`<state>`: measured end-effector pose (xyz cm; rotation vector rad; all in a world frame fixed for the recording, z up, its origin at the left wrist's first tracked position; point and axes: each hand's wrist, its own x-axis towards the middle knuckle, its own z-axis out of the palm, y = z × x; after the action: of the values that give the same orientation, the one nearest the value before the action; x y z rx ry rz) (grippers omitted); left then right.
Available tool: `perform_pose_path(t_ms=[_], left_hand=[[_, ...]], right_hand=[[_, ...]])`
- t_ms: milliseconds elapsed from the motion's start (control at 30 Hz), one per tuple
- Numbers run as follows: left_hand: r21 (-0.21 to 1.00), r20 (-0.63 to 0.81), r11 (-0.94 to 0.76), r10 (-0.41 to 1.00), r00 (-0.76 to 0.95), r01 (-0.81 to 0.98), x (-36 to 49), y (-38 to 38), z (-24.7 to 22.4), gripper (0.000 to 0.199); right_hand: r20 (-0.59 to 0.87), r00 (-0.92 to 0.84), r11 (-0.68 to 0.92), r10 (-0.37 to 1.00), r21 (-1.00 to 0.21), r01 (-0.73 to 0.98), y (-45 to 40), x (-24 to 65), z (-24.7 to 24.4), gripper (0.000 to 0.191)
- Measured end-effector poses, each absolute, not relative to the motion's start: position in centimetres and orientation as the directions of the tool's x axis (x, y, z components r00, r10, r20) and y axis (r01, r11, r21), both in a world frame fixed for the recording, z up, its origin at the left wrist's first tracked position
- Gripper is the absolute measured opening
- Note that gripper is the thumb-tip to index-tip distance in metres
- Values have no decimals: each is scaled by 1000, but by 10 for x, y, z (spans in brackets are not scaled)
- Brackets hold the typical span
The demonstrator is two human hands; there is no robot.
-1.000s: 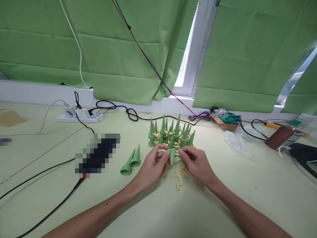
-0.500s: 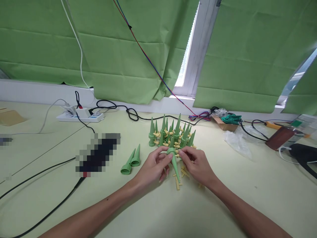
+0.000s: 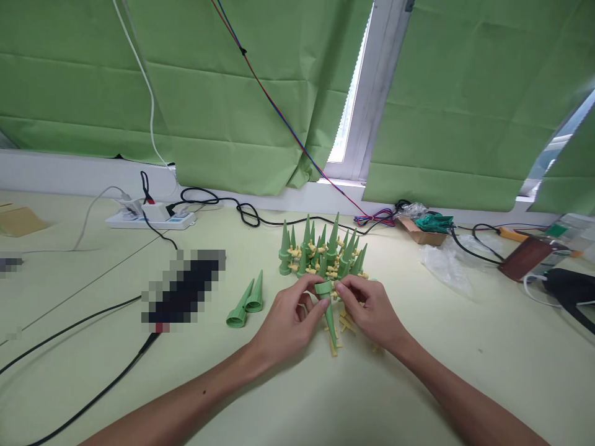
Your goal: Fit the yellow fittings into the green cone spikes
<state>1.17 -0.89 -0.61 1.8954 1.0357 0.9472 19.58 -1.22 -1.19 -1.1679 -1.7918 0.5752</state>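
Observation:
Between thumb and fingers, my left hand grips a green watering spike, its wide ringed end up and its point slanting down toward the table. My right hand is closed in a pinch beside the ringed end, on what looks like a small yellow valve, mostly covered by the fingertips. Loose yellow valve pieces lie beneath the hands. Just behind stands a cluster of upright green spikes with yellow valves fitted. Two bare green spikes lie on their sides left of my left hand.
A blurred-out dark object with a black cable lies at left. Behind it is a white power strip. Clear plastic bags, a small cardboard box and a dark red box-like object are at right.
The spike in my left hand has turned, so its point now hangs steeper and its ringed end sits slightly lower. My left thumb has shifted right along it. The right hand has barely moved.

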Motion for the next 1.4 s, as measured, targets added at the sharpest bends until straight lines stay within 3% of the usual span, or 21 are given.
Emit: perform_pose_path(t_ms=[533,767,1000,1400], left_hand=[[676,431,-609,783,448,414,8,-14,-9,24],[682,435,-614,777,456,396,6,-12,-14,29],[597,528,-715,691,493,363,4,-11,-12,32],[552,575,-773,625,528,313,4,-8,-18,42]], right_hand=[[443,-166,467,881,-764,445,-14,197,-9,35],[433,-161,456,887,-770,445,-15,196,-8,36],[440,-172,466,882,-753,464,-15,197,-8,35],[438,-188,472,879,-749,464,-14,196,-9,38]])
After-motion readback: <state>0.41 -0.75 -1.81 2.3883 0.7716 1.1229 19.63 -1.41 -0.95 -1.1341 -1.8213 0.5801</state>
